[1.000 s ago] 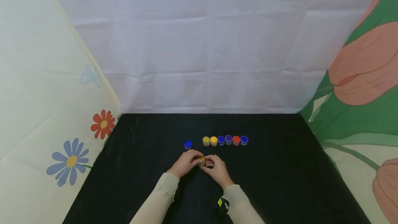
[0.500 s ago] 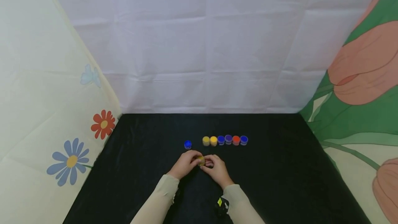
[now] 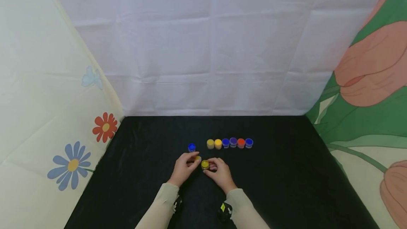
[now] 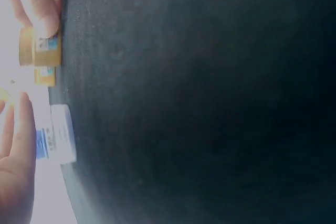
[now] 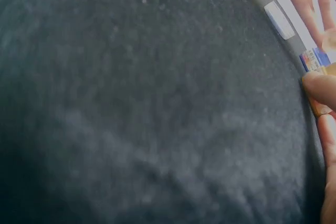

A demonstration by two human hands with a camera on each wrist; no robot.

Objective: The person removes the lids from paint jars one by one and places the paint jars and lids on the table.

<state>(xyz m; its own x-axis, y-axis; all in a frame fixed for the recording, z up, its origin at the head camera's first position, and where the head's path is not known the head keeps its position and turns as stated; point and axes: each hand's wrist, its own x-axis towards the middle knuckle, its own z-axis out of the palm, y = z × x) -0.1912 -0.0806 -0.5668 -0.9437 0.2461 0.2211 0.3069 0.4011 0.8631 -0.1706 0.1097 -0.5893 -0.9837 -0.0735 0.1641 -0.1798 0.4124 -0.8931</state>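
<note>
My right hand (image 3: 220, 173) grips a small yellow paint jar (image 3: 205, 164) on the black table, its top uncovered and glossy yellow. Just left of it, my left hand (image 3: 182, 169) pinches a pale, yellow-stained jar lid (image 3: 198, 158), held apart from the jar. Beyond the left fingertips stands a blue paint jar (image 3: 192, 147). In the left wrist view the labelled side of the yellow jar (image 4: 48, 53) shows under the right fingers, and a white piece (image 4: 64, 134) sits low by the blue jar. The right wrist view catches the yellow jar only partly, behind the thumb.
Behind the hands runs a row of paint jars: dull yellow (image 3: 210, 144), bright yellow (image 3: 218, 144), blue (image 3: 225, 143), purple (image 3: 233, 142), red (image 3: 241, 143) and another blue (image 3: 249, 143). A white cloth (image 3: 210, 63) hangs behind the black table (image 3: 286, 172).
The left hand has drawn away to the left, taking the lid off the yellow jar. The right hand stays on the jar almost unmoved, and the jar's yellow top now shows.
</note>
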